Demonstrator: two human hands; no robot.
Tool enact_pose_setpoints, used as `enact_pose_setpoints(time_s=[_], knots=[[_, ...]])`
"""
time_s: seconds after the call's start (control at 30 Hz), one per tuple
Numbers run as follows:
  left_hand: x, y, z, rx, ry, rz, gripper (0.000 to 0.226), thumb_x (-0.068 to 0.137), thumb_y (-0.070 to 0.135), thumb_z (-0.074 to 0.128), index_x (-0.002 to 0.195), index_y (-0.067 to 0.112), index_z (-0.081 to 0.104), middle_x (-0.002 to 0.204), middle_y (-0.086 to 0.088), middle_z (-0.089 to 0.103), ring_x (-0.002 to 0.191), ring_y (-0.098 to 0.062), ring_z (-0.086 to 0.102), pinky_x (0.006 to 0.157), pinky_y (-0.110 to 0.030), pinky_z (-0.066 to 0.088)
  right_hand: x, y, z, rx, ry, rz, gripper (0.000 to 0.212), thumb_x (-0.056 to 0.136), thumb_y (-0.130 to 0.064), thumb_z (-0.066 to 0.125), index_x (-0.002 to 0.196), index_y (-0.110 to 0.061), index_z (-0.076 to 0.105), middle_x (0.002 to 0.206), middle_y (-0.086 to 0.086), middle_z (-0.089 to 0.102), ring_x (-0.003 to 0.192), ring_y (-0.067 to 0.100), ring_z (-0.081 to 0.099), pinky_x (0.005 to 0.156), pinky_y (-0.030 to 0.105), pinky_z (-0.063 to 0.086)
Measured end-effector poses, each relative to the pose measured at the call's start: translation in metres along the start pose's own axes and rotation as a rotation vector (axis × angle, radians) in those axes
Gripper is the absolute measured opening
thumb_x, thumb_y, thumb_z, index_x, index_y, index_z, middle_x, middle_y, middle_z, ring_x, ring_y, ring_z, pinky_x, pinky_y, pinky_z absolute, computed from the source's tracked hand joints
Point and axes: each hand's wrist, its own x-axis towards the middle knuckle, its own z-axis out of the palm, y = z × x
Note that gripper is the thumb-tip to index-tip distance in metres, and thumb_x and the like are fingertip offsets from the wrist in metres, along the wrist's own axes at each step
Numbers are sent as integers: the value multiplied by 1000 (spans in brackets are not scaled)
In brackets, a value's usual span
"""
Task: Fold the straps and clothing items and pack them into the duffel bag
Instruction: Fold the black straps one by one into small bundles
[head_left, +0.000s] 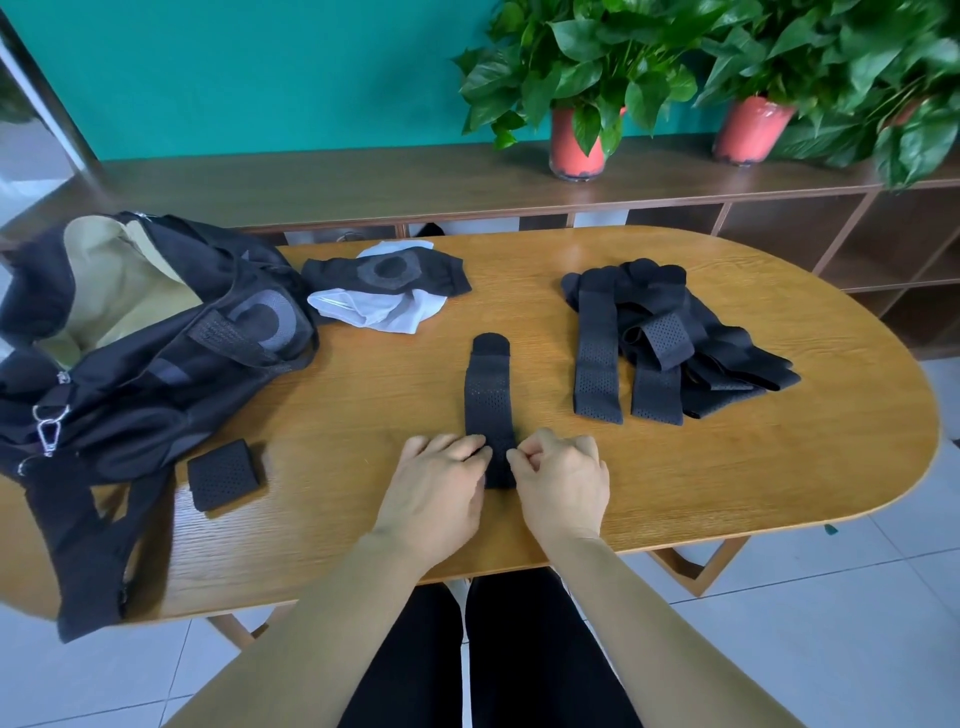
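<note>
The left hand (441, 483) and right hand (558, 478) each pinch the near end of the long black perforated fabric strap (488, 400), which lies toward 12 o'clock on the oval wooden table (779, 493). The open black duffel bag (156, 353) sits at 9 o'clock. Uneven pulling from 1 side could skew the fold, I'd say.

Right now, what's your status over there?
Both busy: left hand, right hand pinch strap, near end. Open duffel bag left. Loose strap pile right. Nothing blocking.
</note>
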Motion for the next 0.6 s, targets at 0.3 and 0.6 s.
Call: enact_pose_setpoints(time_s=[0.3,0.6], knots=[[-9,-14,-22,-167,-123,-6,44,89,31,51,132,26,56,135,11,56,123,-8,46,101,-28,28,-11,28,-15,155,-203,-460,42,69,-13,61,110,-16,70,111,-10,66,117,11,45,98,30,38],[-7,-12,-12,-624,-8,-460,15,92,21,60,100,9,64,95,1,71,88,-13,67,80,-35,55,-8,0,-4,142,-135,-182,19,92,-28,59,84,-15,71,86,-3,62,95,18,46,78,35,44]])
